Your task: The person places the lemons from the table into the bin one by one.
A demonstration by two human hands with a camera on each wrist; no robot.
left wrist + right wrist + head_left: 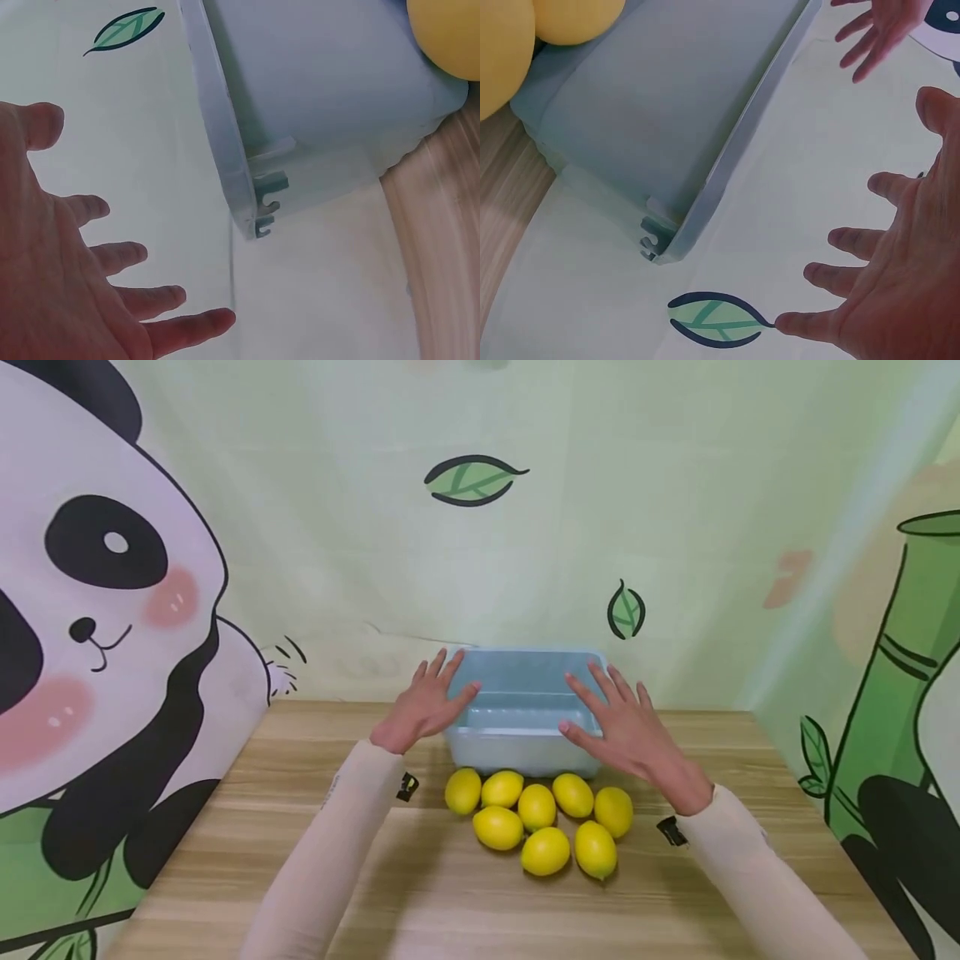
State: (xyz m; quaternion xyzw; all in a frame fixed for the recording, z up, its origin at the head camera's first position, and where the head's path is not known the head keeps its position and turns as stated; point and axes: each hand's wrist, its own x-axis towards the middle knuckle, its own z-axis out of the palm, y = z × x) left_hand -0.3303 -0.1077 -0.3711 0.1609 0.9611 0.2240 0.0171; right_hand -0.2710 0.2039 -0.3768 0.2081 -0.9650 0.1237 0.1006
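A light blue plastic bin (525, 750) stands at the back of the table, its inside facing up. Several yellow lemons (545, 851) lie in a loose cluster on the wood just in front of it. My left hand (427, 703) hovers above the bin's left side with fingers spread, and my right hand (626, 727) does the same over its right side. Both wrist views show straight fingers apart from the bin's rim (217, 120), holding nothing. In the right wrist view, two lemons (577, 19) show at the upper left corner.
The wooden table (300, 810) ends at a pale green backdrop (547, 552) right behind the bin. A printed panda (112, 677) covers the left side, and printed bamboo (885, 693) the right. Small black straps (407, 787) sit at the wrists.
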